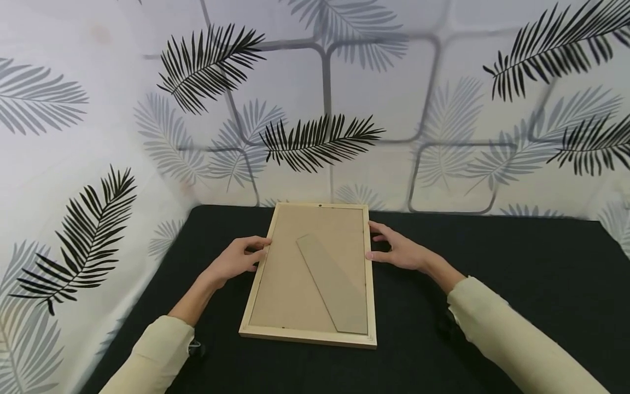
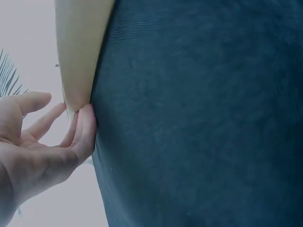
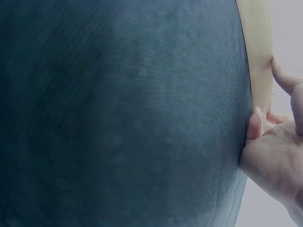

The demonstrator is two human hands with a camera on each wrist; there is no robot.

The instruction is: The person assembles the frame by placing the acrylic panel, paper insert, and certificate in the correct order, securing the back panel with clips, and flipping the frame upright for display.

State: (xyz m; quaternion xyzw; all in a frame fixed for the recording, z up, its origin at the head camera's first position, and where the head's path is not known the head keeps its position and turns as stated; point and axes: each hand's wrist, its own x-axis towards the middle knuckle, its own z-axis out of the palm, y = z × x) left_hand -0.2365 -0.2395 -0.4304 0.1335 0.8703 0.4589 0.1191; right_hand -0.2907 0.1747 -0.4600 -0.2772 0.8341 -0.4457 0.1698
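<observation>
A light wooden picture frame (image 1: 307, 290) lies face down on the black cloth, its brown backing board upward. A slanted easel stand (image 1: 334, 287) lies flat against that backing. My left hand (image 1: 241, 256) touches the frame's left side with its fingertips. In the left wrist view, the fingertips of the left hand (image 2: 52, 137) meet the wooden edge (image 2: 83, 61), while the thumb stays off it. On the opposite side, my right hand (image 1: 401, 249) rests its thumb and fingertips along the frame's right edge. The right wrist view shows the right hand (image 3: 277, 151) against the frame's side (image 3: 258, 61).
Black cloth (image 1: 517, 273) covers the table around the frame. Behind and to the left hangs a pale curtain (image 1: 374, 93) printed with dark and grey leaves. The table's far edge runs just beyond the frame's top.
</observation>
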